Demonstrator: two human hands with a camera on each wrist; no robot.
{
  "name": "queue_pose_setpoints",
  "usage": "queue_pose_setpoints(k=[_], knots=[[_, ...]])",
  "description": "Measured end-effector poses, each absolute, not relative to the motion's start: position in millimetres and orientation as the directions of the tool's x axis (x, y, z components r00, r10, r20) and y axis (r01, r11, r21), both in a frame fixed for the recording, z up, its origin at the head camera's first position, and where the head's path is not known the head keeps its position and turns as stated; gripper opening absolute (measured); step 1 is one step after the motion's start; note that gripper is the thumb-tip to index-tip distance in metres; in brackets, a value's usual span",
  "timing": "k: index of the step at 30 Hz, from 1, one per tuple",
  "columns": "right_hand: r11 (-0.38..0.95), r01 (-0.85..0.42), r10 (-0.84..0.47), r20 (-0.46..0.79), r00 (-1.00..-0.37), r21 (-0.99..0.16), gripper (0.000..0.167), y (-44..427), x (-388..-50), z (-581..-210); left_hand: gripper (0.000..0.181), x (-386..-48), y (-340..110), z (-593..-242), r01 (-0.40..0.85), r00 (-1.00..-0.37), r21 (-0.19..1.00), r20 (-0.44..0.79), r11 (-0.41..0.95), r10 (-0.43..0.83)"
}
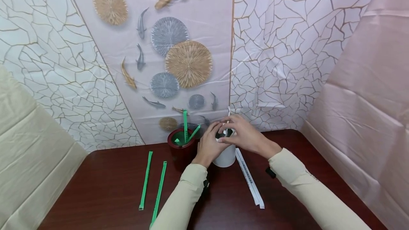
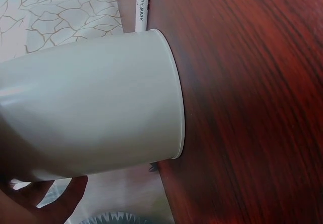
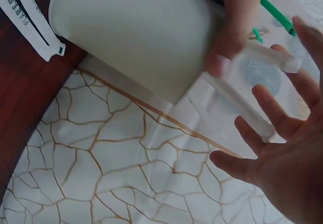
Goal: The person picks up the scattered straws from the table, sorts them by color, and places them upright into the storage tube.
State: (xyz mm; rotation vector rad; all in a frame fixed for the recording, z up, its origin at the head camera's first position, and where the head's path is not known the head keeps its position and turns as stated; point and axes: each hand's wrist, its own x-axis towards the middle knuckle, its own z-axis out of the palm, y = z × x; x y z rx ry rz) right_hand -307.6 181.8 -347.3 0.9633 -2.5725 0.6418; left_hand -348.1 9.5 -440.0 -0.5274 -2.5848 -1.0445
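Observation:
A white cup [image 1: 225, 157] stands near the back of the table with wrapped white straws [image 3: 242, 108] sticking out of its mouth. My left hand [image 1: 209, 146] grips the cup's left side, its thumb [image 3: 222, 57] against the rim in the right wrist view. Over the cup's right side is my right hand [image 1: 247, 136]. Its fingers [image 3: 277, 115] are spread beside the straw ends, with no straw pinched between them. Two wrapped white straws [image 1: 249, 178] lie on the table to the right of the cup.
Left of the white cup, a dark red cup [image 1: 173, 138] holds several green wrapped straws [image 1: 185, 127]. Two more green straws [image 1: 146, 180] lie on the dark wooden table [image 1: 105, 184] at the left. A patterned cloth [image 1: 271, 63] hangs behind the table's back edge.

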Motion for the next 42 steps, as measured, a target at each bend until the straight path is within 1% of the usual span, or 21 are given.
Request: queue_pose_setpoints(k=[3, 5, 7, 10, 12, 14, 16, 19, 21, 23, 25, 27, 29, 31, 34, 35, 36, 38, 42], knots=[[0.662, -0.656, -0.507, 0.428, -0.748, -0.362, 0.041, 186, -302, -340, 0.081, -348, 9, -440, 0.427, -0.895, 0.618, 0.391, 0.66, 0.213], [0.643, -0.625, -0.457, 0.433, -0.777, -0.442, 0.044, 191, -297, -335, 0.083, -348, 10, -440, 0.416, -0.902, 0.629, 0.379, 0.657, 0.207], [0.618, -0.593, -0.388, 0.456, -0.801, -0.516, 0.043, 196, -291, -328, 0.085, -349, 11, -440, 0.412, -0.903, 0.63, 0.376, 0.659, 0.205], [0.585, -0.545, -0.26, 0.497, -0.828, -0.601, 0.038, 206, -284, -319, 0.085, -349, 12, -440, 0.415, -0.901, 0.627, 0.387, 0.659, 0.198], [0.547, -0.491, -0.172, 0.483, -0.859, -0.678, 0.036, 212, -280, -316, 0.084, -350, 12, -440, 0.418, -0.898, 0.628, 0.397, 0.656, 0.192], [0.49, -0.41, -0.101, 0.417, -0.903, -0.769, 0.038, 219, -278, -316, 0.084, -350, 12, -438, 0.42, -0.895, 0.63, 0.405, 0.653, 0.186], [0.421, -0.308, -0.07, 0.309, -0.949, -0.853, 0.041, 225, -278, -322, 0.083, -350, 11, -437, 0.422, -0.894, 0.628, 0.41, 0.654, 0.183], [0.344, -0.15, -0.107, 0.12, -0.987, -0.927, 0.043, 234, -281, -342, 0.082, -351, 10, -436, 0.422, -0.893, 0.623, 0.409, 0.659, 0.185], [0.326, -0.046, -0.152, -0.005, -0.988, -0.944, 0.041, 239, -283, -362, 0.082, -350, 10, -437, 0.422, -0.894, 0.62, 0.407, 0.661, 0.189], [0.347, 0.032, -0.19, -0.104, -0.976, -0.937, 0.037, 242, -283, -386, 0.082, -350, 10, -437, 0.424, -0.893, 0.619, 0.406, 0.661, 0.193], [0.41, 0.088, -0.182, -0.176, -0.968, -0.908, 0.029, 242, -281, -408, 0.082, -349, 11, -438, 0.424, -0.894, 0.623, 0.403, 0.658, 0.194], [0.515, 0.097, -0.15, -0.201, -0.968, -0.852, 0.019, 239, -278, -427, 0.083, -349, 12, -438, 0.422, -0.895, 0.625, 0.402, 0.656, 0.193], [0.624, 0.088, -0.108, -0.197, -0.974, -0.777, 0.011, 235, -275, -439, 0.083, -349, 13, -438, 0.418, -0.898, 0.632, 0.395, 0.653, 0.192], [0.717, 0.077, -0.074, -0.185, -0.98, -0.693, 0.013, 231, -273, -446, 0.083, -349, 15, -437, 0.415, -0.901, 0.635, 0.388, 0.652, 0.195], [0.804, 0.03, -0.085, -0.164, -0.983, -0.593, 0.02, 228, -273, -449, 0.082, -349, 16, -435, 0.41, -0.904, 0.637, 0.382, 0.653, 0.194], [0.821, 0.017, -0.092, -0.161, -0.983, -0.57, 0.023, 226, -274, -450, 0.082, -349, 16, -435, 0.408, -0.904, 0.635, 0.383, 0.655, 0.192], [0.828, -0.037, -0.134, -0.134, -0.982, -0.559, 0.026, 231, -281, -464, 0.081, -349, 15, -435, 0.407, -0.904, 0.635, 0.383, 0.657, 0.19], [0.849, -0.071, -0.154, -0.117, -0.981, -0.524, 0.029, 229, -283, -466, 0.08, -349, 14, -435, 0.405, -0.903, 0.634, 0.387, 0.659, 0.183], [0.866, -0.094, -0.158, -0.09, -0.983, -0.491, 0.025, 225, -284, -470, 0.081, -348, 12, -438, 0.407, -0.902, 0.633, 0.392, 0.659, 0.181]])
